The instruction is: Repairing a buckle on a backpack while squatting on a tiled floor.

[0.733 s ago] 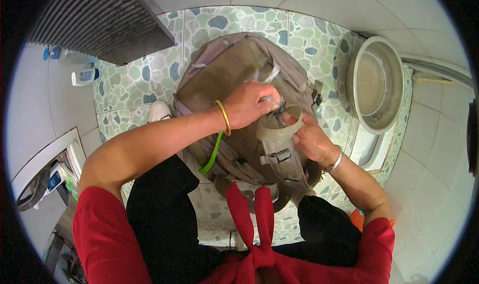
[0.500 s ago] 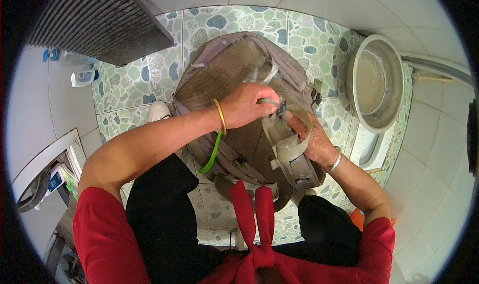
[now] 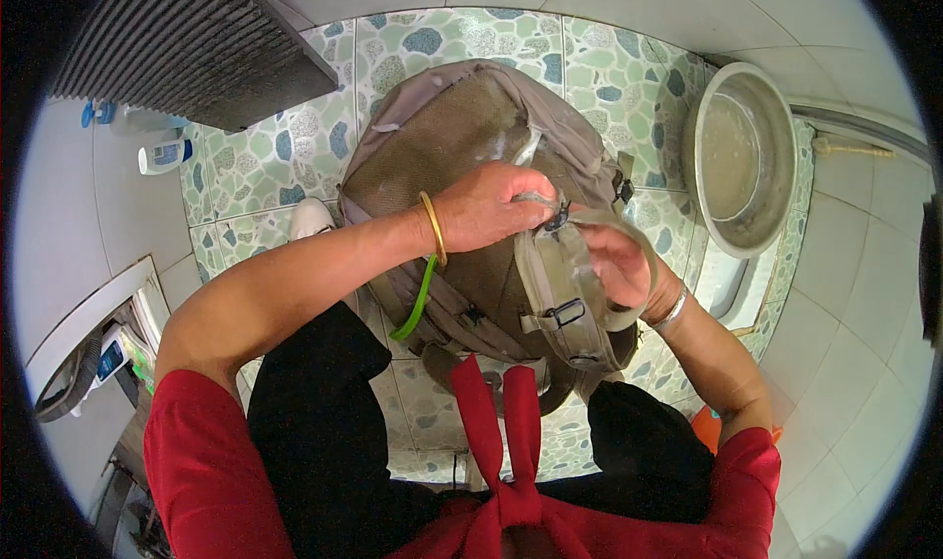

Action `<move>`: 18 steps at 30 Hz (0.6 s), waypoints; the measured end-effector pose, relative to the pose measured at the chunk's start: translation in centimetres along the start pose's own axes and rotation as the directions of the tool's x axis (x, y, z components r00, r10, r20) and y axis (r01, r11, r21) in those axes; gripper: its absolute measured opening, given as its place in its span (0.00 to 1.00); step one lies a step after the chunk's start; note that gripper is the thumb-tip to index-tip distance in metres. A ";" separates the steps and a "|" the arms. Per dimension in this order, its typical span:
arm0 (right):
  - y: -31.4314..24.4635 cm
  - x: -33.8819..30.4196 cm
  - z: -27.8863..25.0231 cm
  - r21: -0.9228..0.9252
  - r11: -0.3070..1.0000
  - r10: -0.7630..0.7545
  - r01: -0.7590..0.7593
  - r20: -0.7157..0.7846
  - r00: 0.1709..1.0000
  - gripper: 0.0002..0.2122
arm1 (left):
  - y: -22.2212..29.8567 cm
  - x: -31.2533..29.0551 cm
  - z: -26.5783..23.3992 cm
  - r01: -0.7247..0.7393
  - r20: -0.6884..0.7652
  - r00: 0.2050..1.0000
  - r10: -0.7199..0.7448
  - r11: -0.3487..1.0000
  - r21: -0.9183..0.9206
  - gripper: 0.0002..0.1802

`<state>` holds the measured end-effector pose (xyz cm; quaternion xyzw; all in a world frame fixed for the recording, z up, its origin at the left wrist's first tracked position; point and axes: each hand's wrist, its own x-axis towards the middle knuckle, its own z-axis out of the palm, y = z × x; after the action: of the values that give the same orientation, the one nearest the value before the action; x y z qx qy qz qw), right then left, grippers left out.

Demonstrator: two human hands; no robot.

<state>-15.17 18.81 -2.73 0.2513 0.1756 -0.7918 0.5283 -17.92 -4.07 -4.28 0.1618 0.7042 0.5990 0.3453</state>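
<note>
A wet brown backpack (image 3: 432,166) lies on the floor between my feet, with whitish suds near its upper middle. My left hand (image 3: 496,205) is closed at the top of a padded shoulder strap (image 3: 560,284), pinching greyish webbing beside a dark buckle (image 3: 558,217). A pale webbing loop (image 3: 638,250) arches over my right hand (image 3: 617,264), whose palm shows open. Its fingers are partly hidden by the strap. Lower on the strap is a rectangular buckle (image 3: 567,312). A bright green band (image 3: 417,304) hangs beneath my left wrist.
A metal basin (image 3: 699,156) with cloudy water stands to the right, over the edge of a white floor fixture (image 3: 751,289). At the upper left is a dark ridged board (image 3: 196,48). A white bottle (image 3: 162,156) lies by the left wall. Something orange (image 3: 707,426) shows beside my right leg.
My right hand has slid right and turned palm up, its thumb coming away from the buckle. The shoulder strap has turned, bringing its lower buckle into view. My left hand keeps its hold.
</note>
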 end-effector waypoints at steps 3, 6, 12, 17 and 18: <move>0.5 -0.3 -1.5 -0.203 0.976 -0.098 0.084 -0.062 0.993 0.25 | 0.0 0.3 0.2 -0.040 -0.026 0.999 0.038 0.997 -0.061 0.13; 1.8 -0.4 -1.5 -0.408 0.897 -0.249 0.169 -0.150 0.957 0.26 | -0.1 0.3 -0.1 -0.054 0.009 0.998 0.056 0.986 -0.158 0.14; 0.9 -0.1 0.3 -0.655 0.740 -0.289 0.155 -0.101 0.952 0.19 | -0.3 0.8 -0.3 -0.019 0.087 0.995 0.043 0.964 -0.264 0.14; 0.2 0.1 1.1 -0.632 0.764 -0.290 0.133 -0.152 0.945 0.14 | 0.5 1.0 -1.1 0.065 0.180 0.983 -0.022 0.969 -0.239 0.13; 0.1 0.2 1.5 -0.592 0.804 -0.229 0.059 -0.216 0.949 0.13 | 0.7 1.0 -1.2 0.100 0.219 0.974 -0.055 0.974 -0.202 0.13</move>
<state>-15.45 17.84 -1.61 0.1731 0.4983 -0.6958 0.4874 -19.57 -4.13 -3.82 0.1592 0.6014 0.6358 0.4568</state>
